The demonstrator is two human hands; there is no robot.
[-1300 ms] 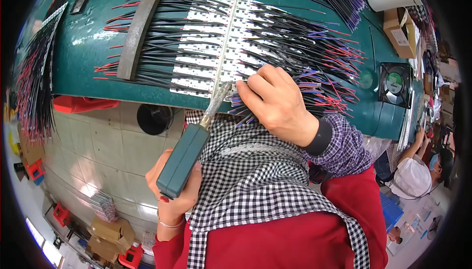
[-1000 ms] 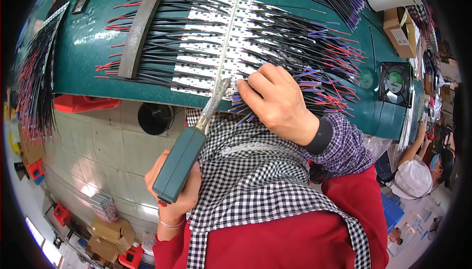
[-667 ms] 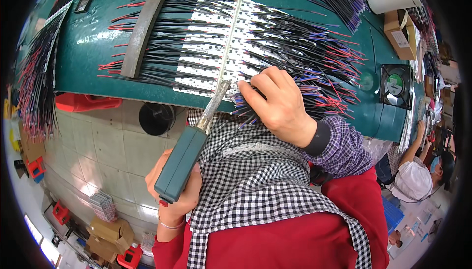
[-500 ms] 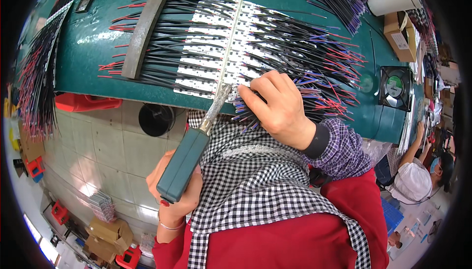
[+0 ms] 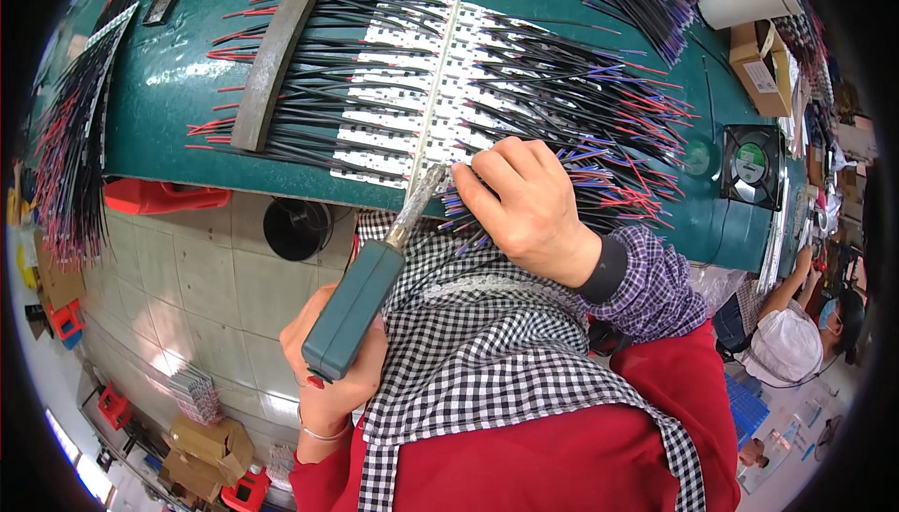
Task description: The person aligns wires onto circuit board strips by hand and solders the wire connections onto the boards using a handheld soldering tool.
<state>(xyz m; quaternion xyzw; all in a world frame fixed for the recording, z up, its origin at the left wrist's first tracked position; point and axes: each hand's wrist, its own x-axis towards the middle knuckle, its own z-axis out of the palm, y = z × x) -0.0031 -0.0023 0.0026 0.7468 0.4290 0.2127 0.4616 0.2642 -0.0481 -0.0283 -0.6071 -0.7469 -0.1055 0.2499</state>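
Head view: left hand (image 5: 350, 383) grips a dark-green, boxy, metal-tipped tool (image 5: 354, 301); right hand (image 5: 529, 208) curls palm-down, underside hidden, so I cannot tell its hold.

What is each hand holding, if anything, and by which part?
Left hand: the green tool, by its blocky handle. Right hand: over the wires beside the white boards; whether it pinches one cannot be told.

The table (image 5: 178, 119) is deep green, the boards (image 5: 459, 81) white flecked with black, the wires (image 5: 571, 91) black with red and violet ends; I see a dark green tool handle (image 5: 351, 311), black-and-white checked apron (image 5: 524, 376) over a red top (image 5: 524, 465), purple plaid sleeve (image 5: 660, 287) toward three o'clock, brown carton (image 5: 760, 67) at two
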